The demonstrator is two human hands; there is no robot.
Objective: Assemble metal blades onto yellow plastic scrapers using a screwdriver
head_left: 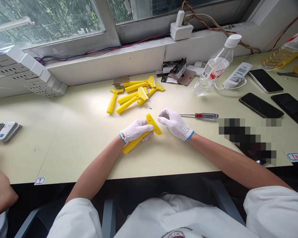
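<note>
Several scrapers (pixel 127 104) (exact count hidden), one screwdriver (pixel 205 115), two bottles (pixel 212 71), three phones (pixel 261 105)

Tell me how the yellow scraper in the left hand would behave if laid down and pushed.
The yellow scraper would likely slide or pivot rather than roll, given its wide head. Its plastic-looking body suggests stiffness and modest weight. Its smooth, slightly shiny surface might slip.

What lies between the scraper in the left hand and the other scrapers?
The head view shows tiny bits, too small to identify, just beyond the held scraper.
</note>
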